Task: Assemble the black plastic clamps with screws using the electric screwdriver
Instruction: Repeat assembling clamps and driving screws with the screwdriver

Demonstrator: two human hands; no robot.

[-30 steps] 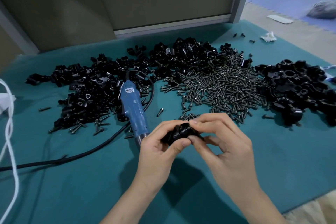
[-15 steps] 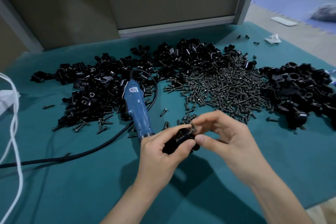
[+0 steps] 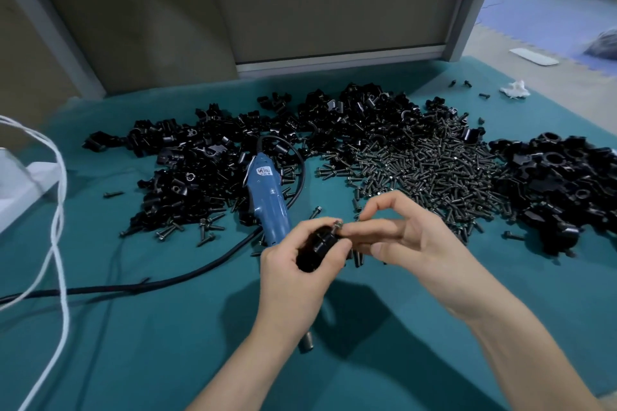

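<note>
Clamp (image 3: pixel 317 246), likely light and rigid, is being gripped by left hand (image 3: pixel 293 274); screw (image 3: pixel 336 226) is being pinched by right hand (image 3: pixel 410 237).

Left hand (image 3: pixel 293 274) hides much of the clamp (image 3: pixel 317 245); white cord (image 3: pixel 60 210) runs off-frame.
</note>
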